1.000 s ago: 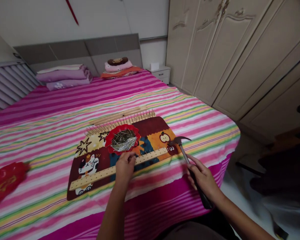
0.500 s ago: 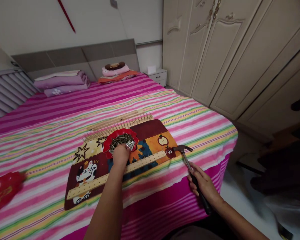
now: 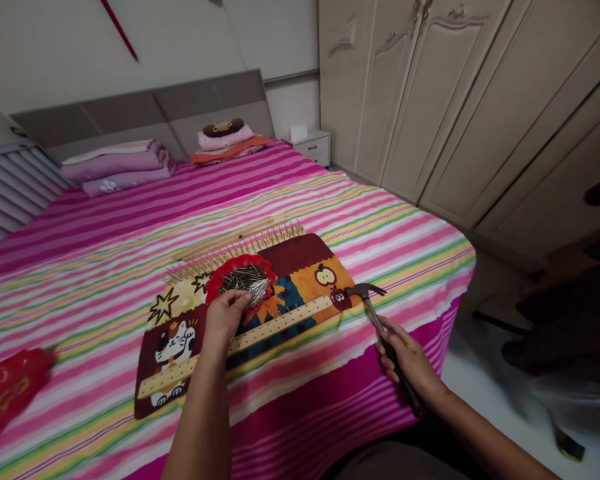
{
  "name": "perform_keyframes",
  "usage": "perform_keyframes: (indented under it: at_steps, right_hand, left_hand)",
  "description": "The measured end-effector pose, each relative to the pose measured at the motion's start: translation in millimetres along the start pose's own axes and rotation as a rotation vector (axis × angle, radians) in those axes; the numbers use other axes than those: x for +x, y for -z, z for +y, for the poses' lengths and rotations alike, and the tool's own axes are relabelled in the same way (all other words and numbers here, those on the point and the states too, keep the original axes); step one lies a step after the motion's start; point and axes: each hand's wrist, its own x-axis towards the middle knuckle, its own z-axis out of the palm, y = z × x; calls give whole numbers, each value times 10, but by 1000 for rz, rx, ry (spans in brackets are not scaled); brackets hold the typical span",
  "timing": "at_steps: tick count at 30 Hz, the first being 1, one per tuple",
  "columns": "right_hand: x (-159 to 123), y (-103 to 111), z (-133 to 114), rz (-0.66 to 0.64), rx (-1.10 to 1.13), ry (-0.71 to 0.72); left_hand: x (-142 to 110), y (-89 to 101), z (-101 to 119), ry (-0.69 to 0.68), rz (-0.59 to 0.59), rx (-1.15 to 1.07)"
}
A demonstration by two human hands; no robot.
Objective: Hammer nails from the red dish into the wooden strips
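Note:
My left hand (image 3: pixel 226 319) is at the near edge of a red scalloped bowl (image 3: pixel 214 288) full of loose nails (image 3: pixel 245 277). Its thumb and fingers are pinched together; whatever lies between the tips is too small to make out. My right hand (image 3: pixel 407 357) grips the dark handle of a claw hammer (image 3: pixel 373 313), whose head rests over the mat's right edge. In front of me a long pale wooden strip (image 3: pixel 275 325), dotted with holes or nail marks, lies slantwise on a patterned mat (image 3: pixel 297 259), and my left forearm crosses it. Several small nails stand near its right end.
Behind the bowl, a wooden strip (image 3: pixel 225 261) bristles with upright nails, with plain wooden strips (image 3: pixel 233 237) beyond it. A red plastic item (image 3: pixel 13 387) lies at left on the striped bed (image 3: pixel 380 247). Folded bedding (image 3: pixel 120 167) sits near the headboard; wardrobes (image 3: pixel 430 100) stand at right.
My left hand has drawn back from over the nails toward me and to the left, now at the bowl's near rim. The right hand still holds the hammer in much the same place.

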Motion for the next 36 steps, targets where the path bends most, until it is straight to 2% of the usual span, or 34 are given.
perform_keyframes:
  at_steps: [5, 10, 14, 18, 25, 36]
  right_hand:
    - [5, -12, -5, -1, 6, 2]
    - [4, -2, -1, -3, 10, 7]
    - [-10, 10, -5, -5, 11, 8]
    - [-11, 5, -12, -7, 7, 6]
    - [-23, -13, -26, -7, 2, 13]
    - [-43, -22, -58, -12, -12, 13]
  left_hand:
    - [-102, 28, 94, 119, 8, -265]
    - [-256, 83, 164, 154, 20, -362]
    - [-430, 50, 74, 178, 1, -346]
    - [-552, -92, -96, 188, 22, -328]
    - [-548, -277, -238, 150, 56, -265]
    - [-549, -309, -288, 97, 90, -190]
